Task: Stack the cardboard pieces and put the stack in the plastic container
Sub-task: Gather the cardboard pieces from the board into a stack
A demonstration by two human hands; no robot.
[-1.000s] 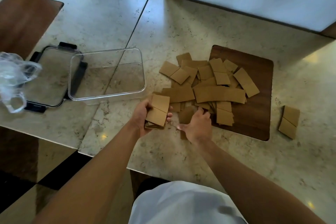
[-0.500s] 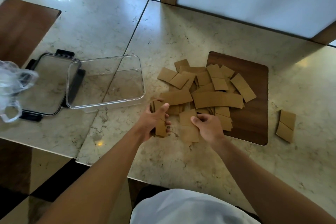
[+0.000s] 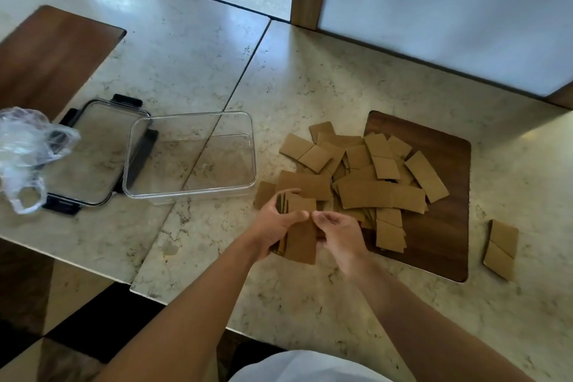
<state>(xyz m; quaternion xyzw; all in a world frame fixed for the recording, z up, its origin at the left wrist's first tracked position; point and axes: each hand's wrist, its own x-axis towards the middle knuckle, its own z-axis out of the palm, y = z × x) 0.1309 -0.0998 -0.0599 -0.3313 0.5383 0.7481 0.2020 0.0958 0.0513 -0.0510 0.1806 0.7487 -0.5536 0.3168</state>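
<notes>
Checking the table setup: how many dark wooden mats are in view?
2: one mat under the cardboard pile at right, one mat at the far left, cut off by the frame.

The plastic container (image 3: 189,154) sits between its lid (image 3: 90,152) on the left and the cardboard pieces (image 3: 366,177) on the right.

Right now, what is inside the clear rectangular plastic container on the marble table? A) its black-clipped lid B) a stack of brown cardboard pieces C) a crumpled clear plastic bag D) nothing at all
D: the clear rectangular plastic container shows only the marble through its bottom, while the brown cardboard pieces lie loose to its right and a few are held between the left hand and right hand.
</notes>
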